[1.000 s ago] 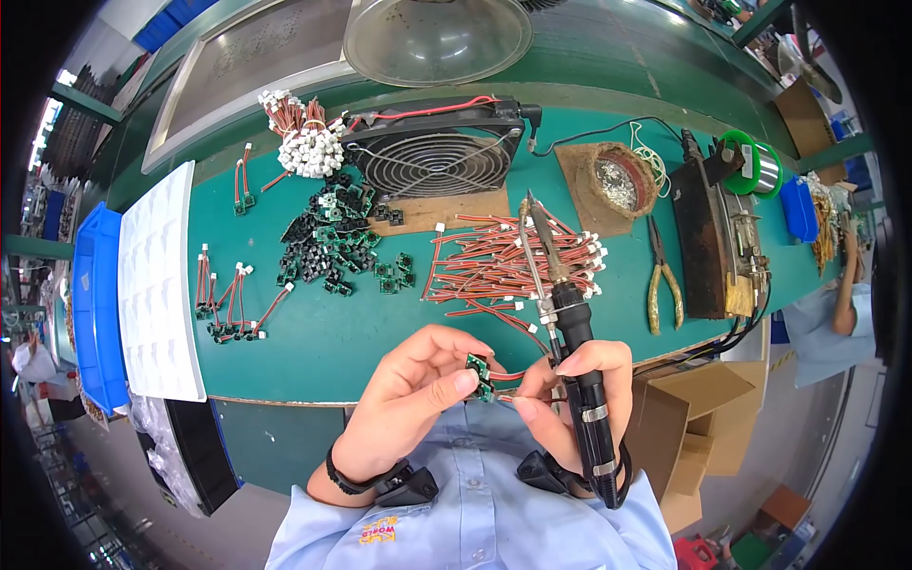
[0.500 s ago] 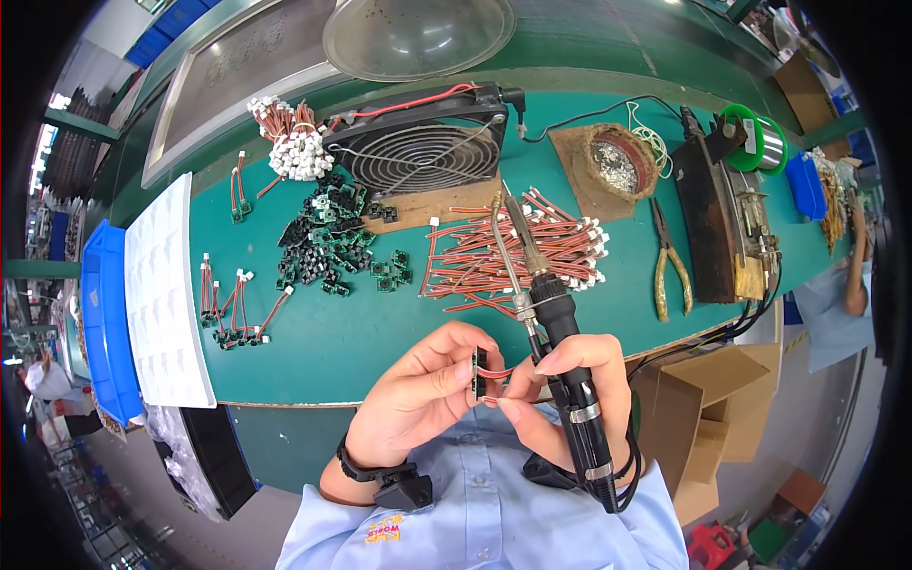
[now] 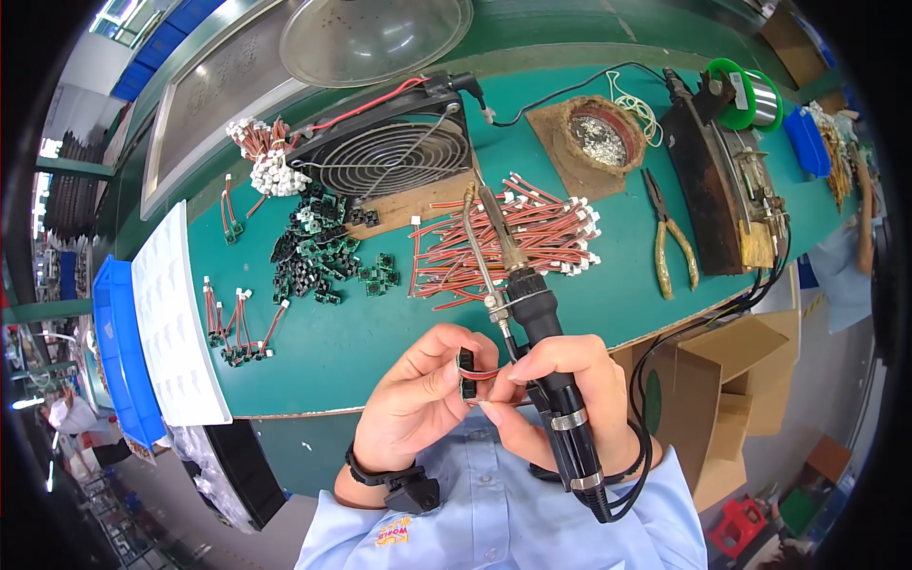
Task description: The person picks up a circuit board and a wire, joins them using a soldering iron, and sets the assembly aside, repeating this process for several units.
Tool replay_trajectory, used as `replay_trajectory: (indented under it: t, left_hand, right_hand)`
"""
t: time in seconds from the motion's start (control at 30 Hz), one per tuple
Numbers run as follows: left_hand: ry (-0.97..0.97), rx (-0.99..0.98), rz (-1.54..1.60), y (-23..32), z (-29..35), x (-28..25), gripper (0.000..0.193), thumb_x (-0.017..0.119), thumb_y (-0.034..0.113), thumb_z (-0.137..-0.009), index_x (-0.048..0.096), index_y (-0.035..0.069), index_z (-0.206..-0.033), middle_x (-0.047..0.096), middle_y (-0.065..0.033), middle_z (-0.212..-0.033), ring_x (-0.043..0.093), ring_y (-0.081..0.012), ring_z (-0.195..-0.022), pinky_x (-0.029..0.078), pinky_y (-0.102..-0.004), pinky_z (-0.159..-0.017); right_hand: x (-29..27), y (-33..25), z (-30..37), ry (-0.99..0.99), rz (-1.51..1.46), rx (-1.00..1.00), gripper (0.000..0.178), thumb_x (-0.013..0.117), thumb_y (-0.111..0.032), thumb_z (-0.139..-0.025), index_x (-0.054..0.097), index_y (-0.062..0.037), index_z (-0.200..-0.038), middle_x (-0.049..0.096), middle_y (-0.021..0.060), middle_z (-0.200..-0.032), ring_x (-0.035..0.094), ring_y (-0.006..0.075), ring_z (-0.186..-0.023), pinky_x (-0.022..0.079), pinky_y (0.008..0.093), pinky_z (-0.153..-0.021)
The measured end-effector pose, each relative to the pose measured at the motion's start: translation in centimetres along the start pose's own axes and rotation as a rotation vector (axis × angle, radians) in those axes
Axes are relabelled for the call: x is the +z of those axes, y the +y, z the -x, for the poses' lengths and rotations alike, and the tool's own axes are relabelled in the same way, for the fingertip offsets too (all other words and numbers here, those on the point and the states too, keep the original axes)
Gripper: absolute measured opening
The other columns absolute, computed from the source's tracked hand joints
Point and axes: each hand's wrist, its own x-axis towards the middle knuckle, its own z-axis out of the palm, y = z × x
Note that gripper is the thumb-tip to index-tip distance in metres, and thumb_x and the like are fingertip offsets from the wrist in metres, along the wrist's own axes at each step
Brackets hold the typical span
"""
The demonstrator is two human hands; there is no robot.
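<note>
Turned edge-on by now, the board (image 3: 465, 374) no longer shows the slanted face of a second ago, and the iron (image 3: 540, 318) has swung its tip from the upper edge of the wire pile (image 3: 513, 249) toward the lower right corner of the fan (image 3: 389, 160). Thumb and fingers of the left hand (image 3: 410, 391) pinch the board, that grip closed down to its thickness, near the front edge of the table (image 3: 370, 332). Red and dark wires (image 3: 483, 374) run from the board to the fingertips of the right hand (image 3: 602, 388), whose grip wraps partly round the iron's handle; whether those fingertips pinch the wires, I cannot tell. Left of the wire pile lies a heap of boards (image 3: 318, 237), with some wired boards (image 3: 249, 353) farther left, near a white tray (image 3: 180, 332). Pliers (image 3: 663, 217) rest to the right, just in front of a bowl (image 3: 584, 161) of metal scraps.
</note>
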Motion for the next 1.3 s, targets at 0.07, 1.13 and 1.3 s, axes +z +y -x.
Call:
replay_trajectory:
  t: [0.07,1.13,1.3]
  left_hand:
    - [0.009,0.001,-0.002,-0.2,0.0,-0.1,0.021,0.051,0.013,-0.091,0.049,0.004,-0.110,0.052,-0.0078,-0.100,0.050,-0.0157,-0.088,0.040,-0.0285,-0.079]
    - [0.057,0.017,-0.025,-0.5,-0.1,0.5,0.024,0.054,0.012,-0.089,0.048,0.007,-0.111,0.047,-0.0076,-0.095,0.048,-0.0169,-0.084,0.042,-0.0321,-0.079]
    - [0.063,0.027,-0.027,-0.5,-0.1,0.5,0.023,0.055,0.012,-0.088,0.048,0.006,-0.110,0.048,-0.0073,-0.095,0.047,-0.0153,-0.084,0.040,-0.0288,-0.077]
  right_hand:
    - [0.0,0.0,0.0,0.016,0.017,-0.011,0.041,0.069,0.006,-0.071,0.041,-0.0022,-0.100,0.059,0.0071,-0.077,0.064,0.0147,-0.066,0.053,0.0269,-0.057]
    - [-0.4,0.1,-0.1,0.050,0.045,-0.074,0.040,0.071,0.004,-0.069,0.045,-0.0016,-0.098,0.059,0.0075,-0.071,0.064,0.0148,-0.062,0.051,0.0247,-0.055]
    - [-0.4,0.1,-0.2,0.046,0.045,-0.061,0.040,0.071,0.004,-0.069,0.045,-0.0017,-0.099,0.059,0.0068,-0.071,0.064,0.0144,-0.062,0.051,0.0248,-0.056]
